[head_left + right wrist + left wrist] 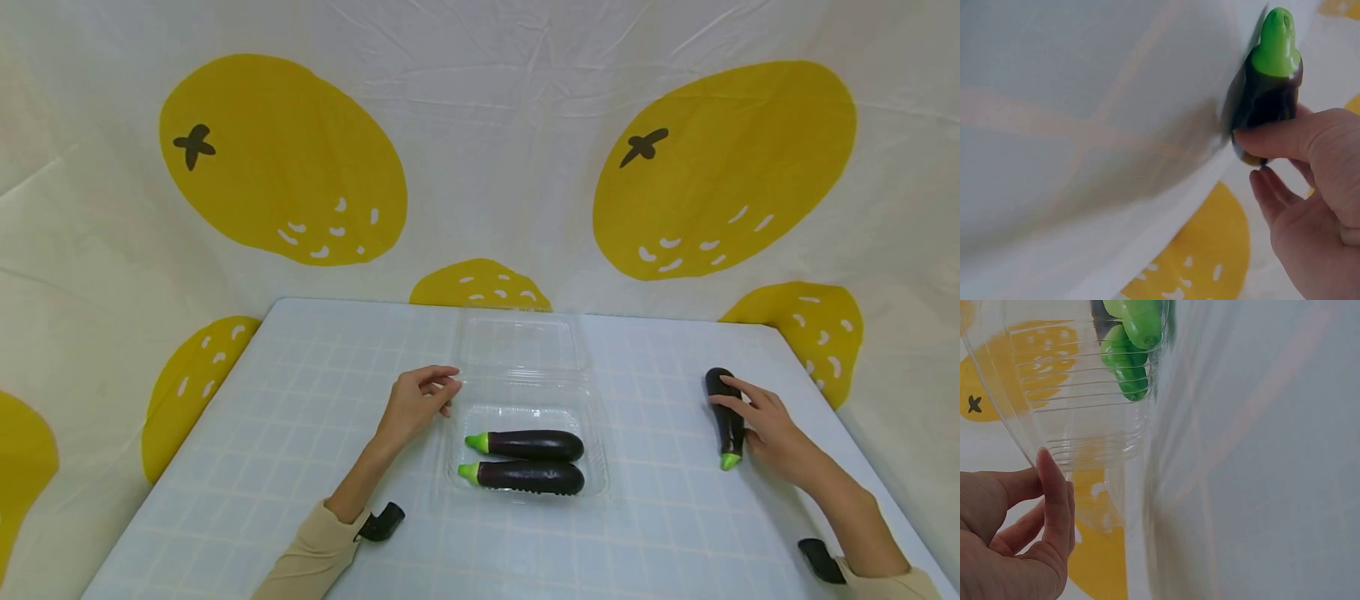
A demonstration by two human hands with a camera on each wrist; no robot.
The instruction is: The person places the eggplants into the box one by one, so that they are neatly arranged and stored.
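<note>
Two dark eggplants (536, 445) with green stems lie side by side in a clear plastic clamshell container (596, 417), stems to the left. Its lid (521, 343) is folded back behind it. At the container's left rim, my left hand (417, 402) pinches the edge between thumb and fingers (1055, 512). Over on the right, my right hand (772, 429) grips a third eggplant (729, 432), thumb on one side and fingers on the other. That eggplant's green stem (1277, 53) points toward the front of the table.
The container stands mid-table on a pale checked tablecloth (300, 417). A white cloth backdrop (495, 150) with yellow fruit prints rises behind the table's back edge. Dark wrist-camera mounts (382, 522) sit at both cuffs.
</note>
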